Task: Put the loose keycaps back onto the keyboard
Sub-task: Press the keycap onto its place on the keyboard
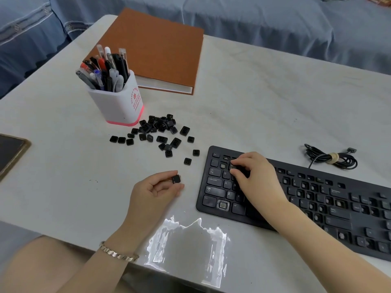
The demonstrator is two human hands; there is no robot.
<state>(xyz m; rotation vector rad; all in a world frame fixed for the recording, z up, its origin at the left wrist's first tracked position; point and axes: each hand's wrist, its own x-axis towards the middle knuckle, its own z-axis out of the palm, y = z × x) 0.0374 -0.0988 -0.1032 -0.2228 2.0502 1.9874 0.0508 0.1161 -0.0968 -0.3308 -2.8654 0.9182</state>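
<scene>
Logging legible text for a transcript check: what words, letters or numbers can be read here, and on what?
"Esc": top-left key of the keyboard.
"Tab": key on its left edge.
"Caps Lock": key below that.
"Q", "A", "Z": letter keys beside those.
Red print on the pen holder: too blurred.
Mark on the keycap pinched by the left hand: too small.

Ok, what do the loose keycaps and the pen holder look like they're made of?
The loose keycaps look like moulded black plastic, matte, with hollow undersides showing on some. The pen holder seems to be smooth white plastic with a translucent pink base, though ceramic is possible.
</scene>
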